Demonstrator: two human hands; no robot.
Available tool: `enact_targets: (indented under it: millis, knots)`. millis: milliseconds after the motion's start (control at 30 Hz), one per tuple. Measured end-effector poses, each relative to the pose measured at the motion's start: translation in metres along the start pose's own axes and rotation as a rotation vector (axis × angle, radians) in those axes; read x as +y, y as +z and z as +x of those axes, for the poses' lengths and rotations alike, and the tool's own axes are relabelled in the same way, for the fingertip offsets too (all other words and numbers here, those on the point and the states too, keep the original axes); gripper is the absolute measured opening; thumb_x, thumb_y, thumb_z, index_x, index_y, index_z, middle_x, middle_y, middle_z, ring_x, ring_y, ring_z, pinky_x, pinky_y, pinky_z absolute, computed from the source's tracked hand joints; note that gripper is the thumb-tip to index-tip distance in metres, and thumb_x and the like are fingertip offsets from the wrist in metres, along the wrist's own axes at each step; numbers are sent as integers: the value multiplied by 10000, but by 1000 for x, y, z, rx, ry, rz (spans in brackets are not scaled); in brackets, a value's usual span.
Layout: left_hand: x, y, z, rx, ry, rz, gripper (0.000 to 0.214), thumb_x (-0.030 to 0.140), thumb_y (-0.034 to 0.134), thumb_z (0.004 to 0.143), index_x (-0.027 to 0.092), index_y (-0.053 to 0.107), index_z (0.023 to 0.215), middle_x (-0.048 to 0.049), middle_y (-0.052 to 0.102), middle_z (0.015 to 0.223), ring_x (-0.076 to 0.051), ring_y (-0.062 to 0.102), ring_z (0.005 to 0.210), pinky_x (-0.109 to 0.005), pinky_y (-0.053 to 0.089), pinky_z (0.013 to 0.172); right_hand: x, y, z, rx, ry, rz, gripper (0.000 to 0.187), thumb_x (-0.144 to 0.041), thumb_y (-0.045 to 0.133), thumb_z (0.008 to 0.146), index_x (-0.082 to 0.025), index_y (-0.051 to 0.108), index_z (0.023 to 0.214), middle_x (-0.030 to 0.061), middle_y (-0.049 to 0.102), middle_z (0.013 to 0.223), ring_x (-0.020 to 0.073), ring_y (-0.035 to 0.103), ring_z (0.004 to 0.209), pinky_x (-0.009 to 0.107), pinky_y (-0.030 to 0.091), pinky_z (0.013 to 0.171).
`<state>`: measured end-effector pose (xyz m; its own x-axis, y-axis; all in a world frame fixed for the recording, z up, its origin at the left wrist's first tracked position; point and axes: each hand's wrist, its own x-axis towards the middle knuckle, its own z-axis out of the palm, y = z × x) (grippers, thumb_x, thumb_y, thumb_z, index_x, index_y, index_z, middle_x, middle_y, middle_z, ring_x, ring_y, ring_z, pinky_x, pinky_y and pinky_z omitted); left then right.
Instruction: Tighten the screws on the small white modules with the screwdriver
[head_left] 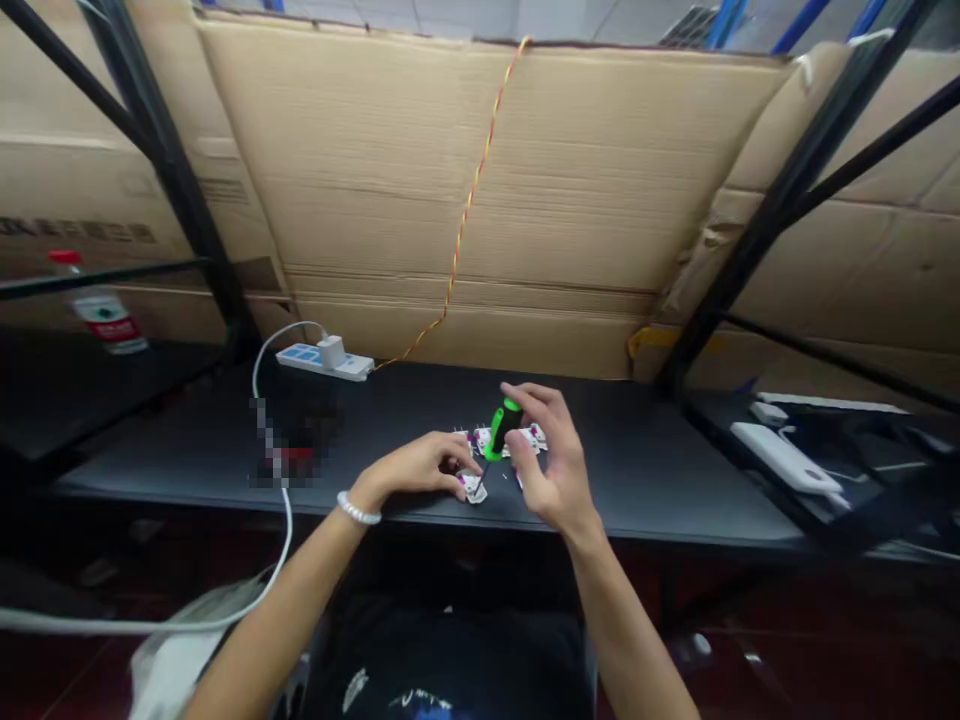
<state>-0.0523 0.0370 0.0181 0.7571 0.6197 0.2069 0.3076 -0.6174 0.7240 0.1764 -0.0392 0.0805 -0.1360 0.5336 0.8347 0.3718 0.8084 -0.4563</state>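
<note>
Green-and-black screwdriver (pixel 504 424), tip down at a little white part (pixel 473 487)
Right hand (pixel 553 468) has the driver, left hand (pixel 421 466) has fingers on the part, black tabletop (pixel 645 480), more white pieces (pixel 482 440) just behind.

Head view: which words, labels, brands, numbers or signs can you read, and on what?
None reads clearly.
Cardboard at far left: dark printed characters, too blurred.
Bottle: red label, too blurred.
Dark clothing: pale marks, too blurred.
Screwdriver in right hand: no lettering visible.
</note>
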Motion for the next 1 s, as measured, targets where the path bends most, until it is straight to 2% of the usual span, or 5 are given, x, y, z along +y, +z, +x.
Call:
enact_targets:
  millis: [300,467,633,833,1000]
  knots:
    - [1,-1,1,0,11,-10,302,355,955,816,225,863,1072,-56,772,1067,-228,688,970,-321,519,894,-1,2,0,-29,-1,2,478,-204,507,1061,-289,574,1527,109,672,1323,250,678,1182,474,585,1041]
    - [2,-1,0,6,20,-36,273,332,945,828,229,862,1067,-57,777,1135,-242,693,1055,-329,514,964,-1,2,-1,66,-15,-88,410,-277,738,962,-275,687,1368,69,634,1128,217,668,961,411,612,884]
    - [1,-1,1,-5,0,-19,298,356,948,820,219,862,1070,-59,766,1059,-229,680,975,-318,516,895,-2,0,0,-56,-9,-8,501,-194,468,1080,-290,526,1568,117,684,1331,247,680,1191,468,585,1031]
    - [1,-1,0,-1,5,-23,300,371,942,826,223,862,1074,-60,770,1108,-227,684,986,-313,522,908,-5,1,-1,78,-15,-97,369,-275,694,987,-269,694,1356,86,635,1144,229,679,969,424,625,886]
    - [0,-1,0,-8,10,-10,333,426,930,838,223,862,1093,-65,767,1084,-234,686,986,-326,531,910,-6,-1,0,-41,-25,-15,517,-201,461,1070,-297,527,1573,120,679,1339,265,682,1209,487,595,1041]
